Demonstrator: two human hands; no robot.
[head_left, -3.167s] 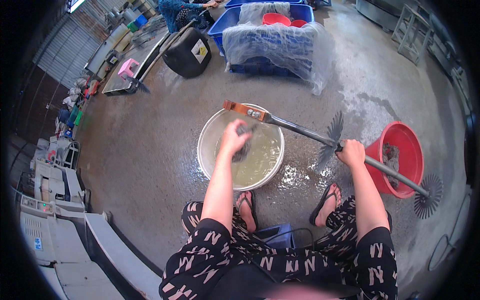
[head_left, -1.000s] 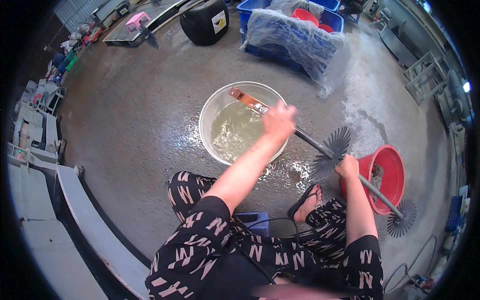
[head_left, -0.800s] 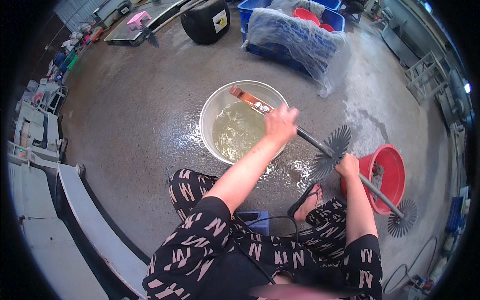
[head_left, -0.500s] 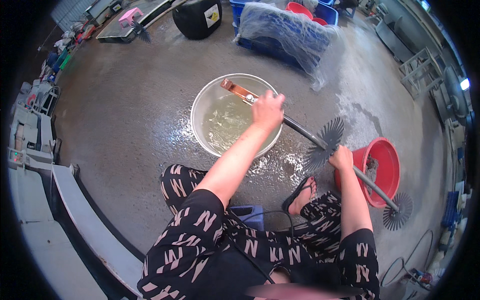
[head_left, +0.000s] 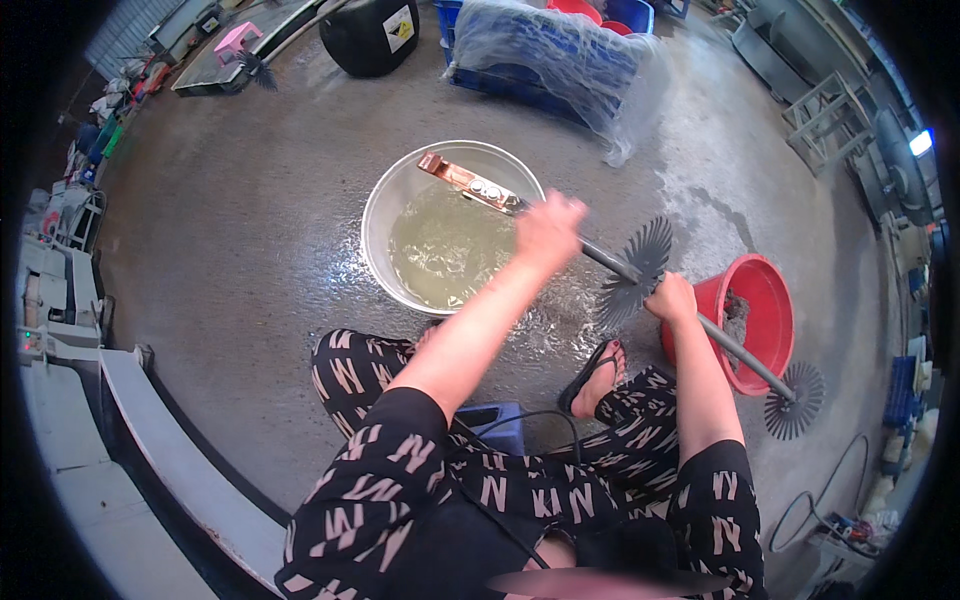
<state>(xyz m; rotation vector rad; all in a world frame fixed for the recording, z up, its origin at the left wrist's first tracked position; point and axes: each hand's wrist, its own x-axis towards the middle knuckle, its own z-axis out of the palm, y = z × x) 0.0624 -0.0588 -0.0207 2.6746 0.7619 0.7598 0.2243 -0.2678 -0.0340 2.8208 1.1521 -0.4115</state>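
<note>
A long grey metal rod slants from the tub down to the right. Its upper left end carries a copper-coloured bar with bolts, held over the water. My left hand, somewhat blurred, is closed around the rod beside the tub's right rim. My right hand grips it farther down, just past a dark slotted disc. A second slotted disc sits at the lower right end. Cloudy water partly fills the pale round tub. The rod crosses in front of a red bucket containing grey material.
Wet floor surrounds the tub. Beyond it stand a blue crate draped with translucent netting and a black drum. A small blue stool is between my legs. Grey machinery runs along the left; a cable lies lower right.
My left hand has slid down the rod, away from the copper bar and nearer the disc. My right hand keeps its hold. The whole view has shifted slightly.
</note>
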